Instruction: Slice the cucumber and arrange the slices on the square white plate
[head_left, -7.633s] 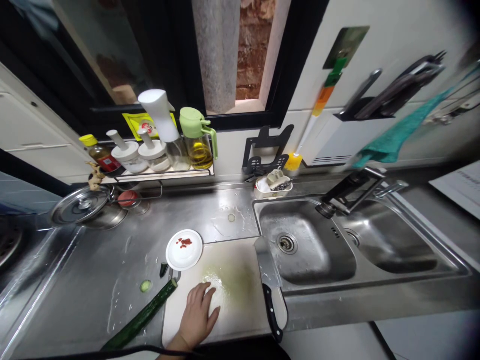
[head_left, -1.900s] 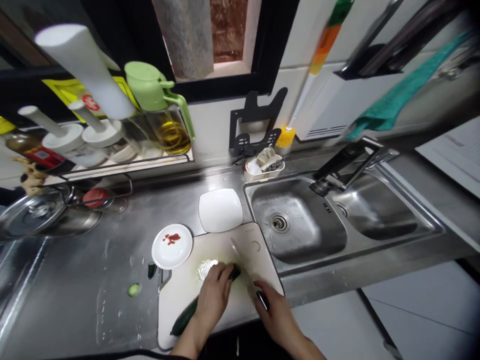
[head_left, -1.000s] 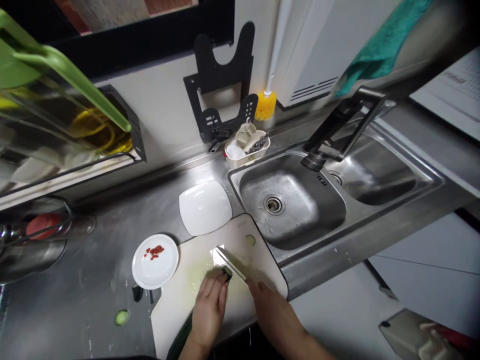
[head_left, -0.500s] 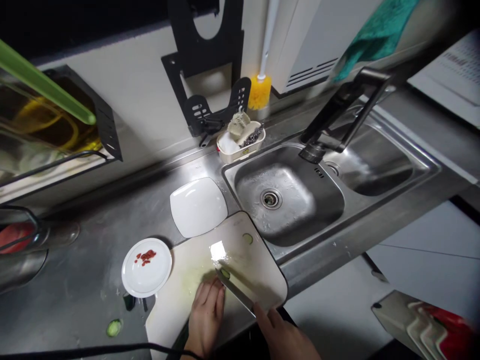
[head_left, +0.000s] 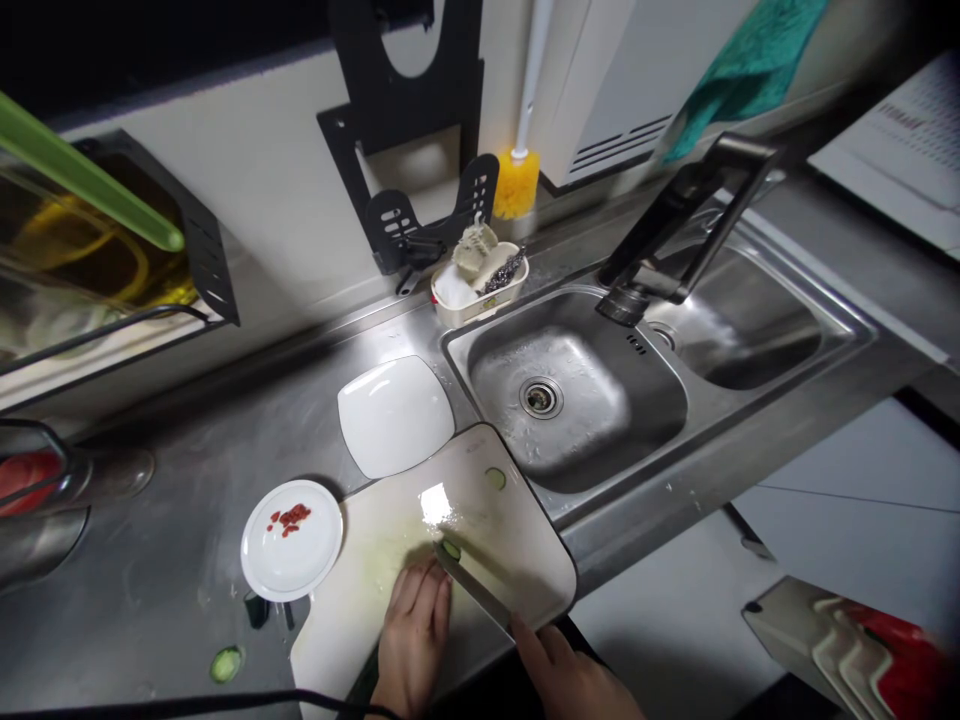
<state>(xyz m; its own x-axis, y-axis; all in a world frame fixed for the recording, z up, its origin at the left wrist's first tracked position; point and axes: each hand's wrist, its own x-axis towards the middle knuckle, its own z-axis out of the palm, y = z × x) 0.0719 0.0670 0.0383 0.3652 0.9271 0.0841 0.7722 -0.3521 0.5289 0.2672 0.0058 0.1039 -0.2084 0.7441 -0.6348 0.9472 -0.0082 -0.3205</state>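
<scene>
My right hand (head_left: pixel 566 670) grips a kitchen knife (head_left: pixel 480 597), its blade pointing up and left across the white cutting board (head_left: pixel 525 545). Close to the tip, my left hand (head_left: pixel 412 620) is closed with bent fingers over a cucumber (head_left: pixel 365 682), which is mostly hidden under the palm and wrist. Against the blade's far side lies a cut cucumber slice (head_left: pixel 451 550). Another thin slice (head_left: pixel 495 479) rests near the board's upper right edge. Wet, pale green smears mark the board's middle.
A square white plate (head_left: pixel 397 420) sits behind the board, and a round plate (head_left: pixel 292 560) with red bits stands at its left. Cucumber ends (head_left: pixel 226 664) lie on the steel counter. To the right is a double sink (head_left: pixel 577 390) with a black faucet (head_left: pixel 660 225). A cable crosses the bottom left.
Both hands and the knife stay almost in place, with the blade still beside the slice. The whole view has shifted very slightly.
</scene>
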